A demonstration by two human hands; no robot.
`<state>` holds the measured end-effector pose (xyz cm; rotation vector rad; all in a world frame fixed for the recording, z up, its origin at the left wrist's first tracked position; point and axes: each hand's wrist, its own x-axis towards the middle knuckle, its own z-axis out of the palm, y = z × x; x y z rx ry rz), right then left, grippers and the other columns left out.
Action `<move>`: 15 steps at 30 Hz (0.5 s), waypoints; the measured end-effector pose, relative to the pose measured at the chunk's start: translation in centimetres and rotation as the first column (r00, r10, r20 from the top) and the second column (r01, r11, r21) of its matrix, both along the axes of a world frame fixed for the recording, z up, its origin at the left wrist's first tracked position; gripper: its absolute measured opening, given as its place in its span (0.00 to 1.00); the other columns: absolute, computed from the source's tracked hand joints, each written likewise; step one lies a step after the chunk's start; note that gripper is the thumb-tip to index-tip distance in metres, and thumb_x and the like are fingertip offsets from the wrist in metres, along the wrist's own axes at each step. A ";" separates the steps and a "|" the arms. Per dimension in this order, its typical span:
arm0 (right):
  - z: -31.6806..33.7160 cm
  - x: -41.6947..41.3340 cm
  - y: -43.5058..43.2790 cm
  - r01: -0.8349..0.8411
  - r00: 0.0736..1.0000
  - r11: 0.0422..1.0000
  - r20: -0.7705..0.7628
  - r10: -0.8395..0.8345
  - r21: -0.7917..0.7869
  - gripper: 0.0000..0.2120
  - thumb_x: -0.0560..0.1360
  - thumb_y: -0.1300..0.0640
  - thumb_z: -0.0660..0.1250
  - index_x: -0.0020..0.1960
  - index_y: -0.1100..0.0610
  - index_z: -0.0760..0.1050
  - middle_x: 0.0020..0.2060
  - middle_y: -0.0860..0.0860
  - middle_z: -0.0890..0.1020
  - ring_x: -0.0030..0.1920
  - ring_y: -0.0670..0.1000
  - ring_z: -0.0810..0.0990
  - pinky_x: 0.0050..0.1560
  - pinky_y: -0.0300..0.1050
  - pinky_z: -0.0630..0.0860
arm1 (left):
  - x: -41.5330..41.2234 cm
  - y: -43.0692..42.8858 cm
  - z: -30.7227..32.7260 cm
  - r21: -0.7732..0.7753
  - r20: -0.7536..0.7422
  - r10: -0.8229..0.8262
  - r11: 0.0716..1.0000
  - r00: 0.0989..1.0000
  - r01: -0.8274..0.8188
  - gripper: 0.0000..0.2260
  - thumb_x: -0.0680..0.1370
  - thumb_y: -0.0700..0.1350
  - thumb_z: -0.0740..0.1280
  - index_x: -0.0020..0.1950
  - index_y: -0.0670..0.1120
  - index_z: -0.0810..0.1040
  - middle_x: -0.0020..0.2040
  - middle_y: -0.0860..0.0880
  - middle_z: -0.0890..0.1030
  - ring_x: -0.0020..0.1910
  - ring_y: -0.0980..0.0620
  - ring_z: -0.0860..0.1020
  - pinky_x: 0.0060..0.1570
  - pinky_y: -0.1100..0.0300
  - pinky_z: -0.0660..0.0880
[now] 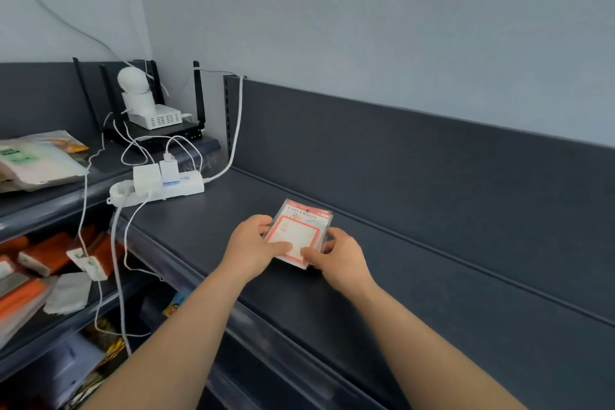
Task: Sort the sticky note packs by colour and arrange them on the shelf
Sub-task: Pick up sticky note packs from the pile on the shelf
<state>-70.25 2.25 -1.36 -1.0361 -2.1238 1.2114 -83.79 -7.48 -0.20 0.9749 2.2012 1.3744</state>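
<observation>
Both hands' fingers point(327, 245) are partly hidden behind the sticky note pack point(294, 232).

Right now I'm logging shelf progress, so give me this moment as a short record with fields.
item held: red-bordered sticky note pack
left hand: grips the pack's left edge
right hand: grips the pack's right and near edge
location: on or just above the dark top shelf, contact unclear
other packs on this shelf: none visible
nearby: white power strip at the shelf's left end
</observation>
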 end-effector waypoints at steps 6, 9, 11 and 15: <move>-0.5 -5.1 1.4 -0.007 1.000 0.999 0.001 0.007 -0.038 0.26 0.71 0.54 0.74 0.66 0.53 0.68 0.47 0.45 0.79 0.45 0.45 0.80 0.33 0.31 0.69 | -5.1 1.8 -1.0 -0.016 0.050 0.061 0.998 0.997 -0.060 0.29 0.70 0.38 0.76 0.69 0.43 0.70 0.55 0.50 0.76 0.53 0.53 0.75 0.51 0.62 0.71; -0.6 -7.2 1.4 -0.004 1.000 1.000 0.025 0.005 -0.028 0.23 0.71 0.53 0.74 0.63 0.54 0.70 0.48 0.48 0.81 0.46 0.47 0.80 0.34 0.32 0.70 | -7.5 2.4 -1.1 -0.017 0.051 0.075 0.997 0.996 -0.074 0.28 0.71 0.37 0.75 0.69 0.44 0.70 0.58 0.47 0.78 0.55 0.51 0.77 0.56 0.58 0.73; -0.5 -8.4 1.2 -0.013 0.998 1.000 0.054 0.012 0.008 0.19 0.72 0.53 0.73 0.61 0.54 0.74 0.48 0.49 0.82 0.45 0.47 0.80 0.36 0.33 0.71 | -9.0 2.7 -1.0 -0.024 0.039 0.072 0.997 0.997 -0.071 0.27 0.72 0.36 0.73 0.69 0.44 0.71 0.60 0.46 0.78 0.54 0.50 0.78 0.56 0.57 0.75; -0.6 -10.5 0.6 0.002 0.984 0.994 0.178 -0.022 0.109 0.13 0.72 0.49 0.70 0.53 0.53 0.79 0.47 0.50 0.83 0.47 0.51 0.81 0.47 0.45 0.78 | -11.3 2.8 -1.2 -0.077 -0.025 0.036 0.996 0.999 -0.038 0.23 0.73 0.37 0.72 0.67 0.42 0.73 0.59 0.47 0.78 0.56 0.48 0.77 0.58 0.54 0.74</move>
